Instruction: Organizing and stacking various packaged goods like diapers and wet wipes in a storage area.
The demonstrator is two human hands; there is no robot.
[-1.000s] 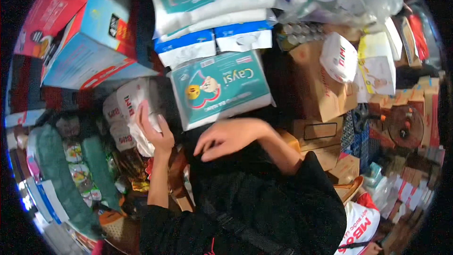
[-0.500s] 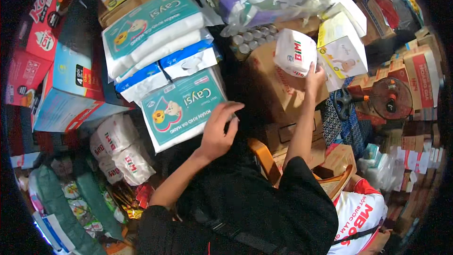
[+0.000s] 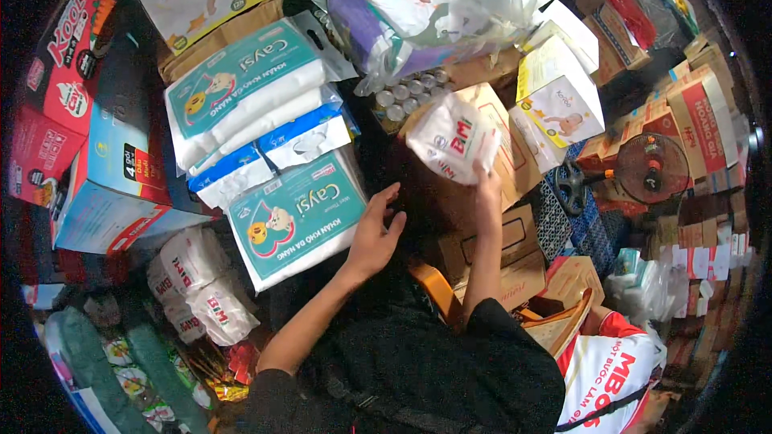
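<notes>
My right hand (image 3: pixel 486 191) grips the lower right corner of a white plastic-wrapped pack (image 3: pixel 452 138) with red lettering, held up over a brown cardboard box (image 3: pixel 515 149). My left hand (image 3: pixel 375 233) is open with its fingers apart, holding nothing. It hovers by the right edge of a teal-and-white soft pack (image 3: pixel 293 217) with a cartoon animal on it. Behind that lie blue-and-white packs (image 3: pixel 305 138), and a similar teal-and-white pack (image 3: pixel 233 84) tops more white packs. Several packs like the held one (image 3: pixel 201 281) are piled at the left.
White-and-yellow boxes (image 3: pixel 560 100) and a clear bag of goods (image 3: pixel 434 16) stand at the back. Round-topped containers (image 3: pixel 406 98) sit beside the cardboard. A fan (image 3: pixel 646 167) is at the right. A person in a white-and-red shirt (image 3: pixel 607 374) is at the lower right.
My right hand has brought the white pack left and nearer, turning it somewhat. My left hand remains open beside the teal pack. The whole view has shifted slightly.
</notes>
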